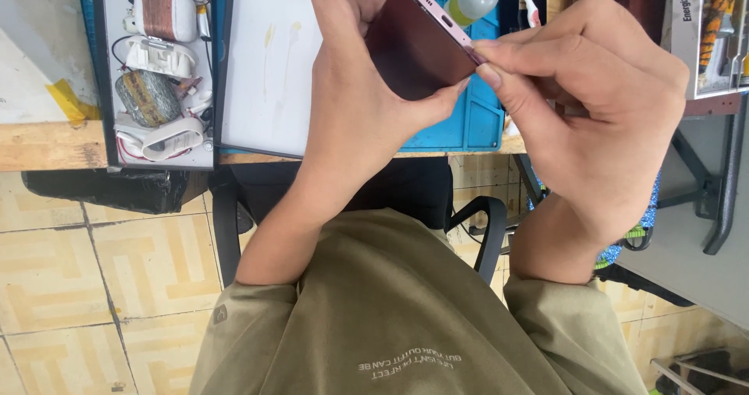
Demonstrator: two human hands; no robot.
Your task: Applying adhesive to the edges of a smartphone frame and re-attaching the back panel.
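The left hand [355, 91] grips a dark red phone [413, 44] up over the blue mat [468, 122] at the desk's near edge, the right hand [593, 106] pinches its right corner, and the phone looks closed up, nothing taken apart yet.

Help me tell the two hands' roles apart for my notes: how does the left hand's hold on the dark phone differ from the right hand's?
The left hand wraps the dark phone from below, thumb along its lower edge, bearing it; the right hand only pinches at one corner with thumb and forefinger. The left hand covers much of the phone's side; the right hand touches just its edge. Both are bare and meet at the phone above the blue mat.
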